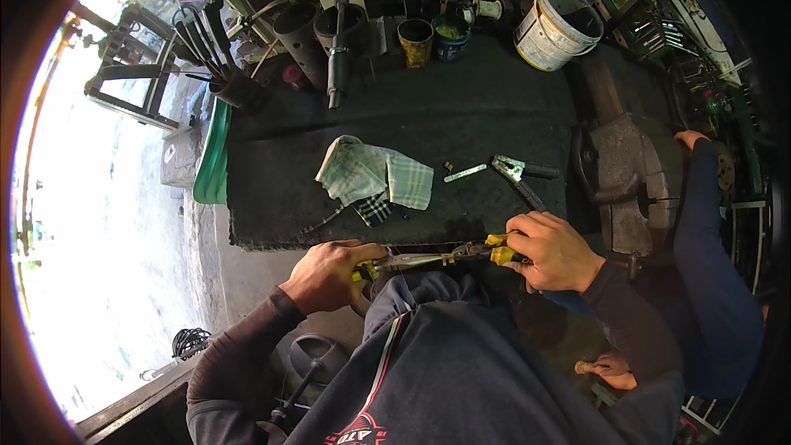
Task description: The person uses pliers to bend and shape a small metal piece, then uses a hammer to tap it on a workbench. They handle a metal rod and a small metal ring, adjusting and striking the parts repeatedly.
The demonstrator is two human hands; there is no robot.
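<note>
My left hand (329,276) is closed on a yellow-handled tool (362,272) near the bench's front edge, just above my lap. My right hand (552,251) grips yellow-handled pliers (503,249), whose metal jaws point left toward the left-hand tool. A thin metal shaft and a small brass-coloured piece lie between the hands; exactly what grips what there is too small to tell. Beyond them on the dark bench mat (395,99) lie a checked cloth (387,173), a flat silver piece (465,173) and spread locking-type pliers (519,173) with dark handles.
A large vise (626,173) sits at right, with a co-worker's hand (694,138) and blue sleeve (704,239) beside it. At the back stand tool holders (297,45), small cans (415,43) and a white bucket (554,29). A metal frame (132,74) is at left.
</note>
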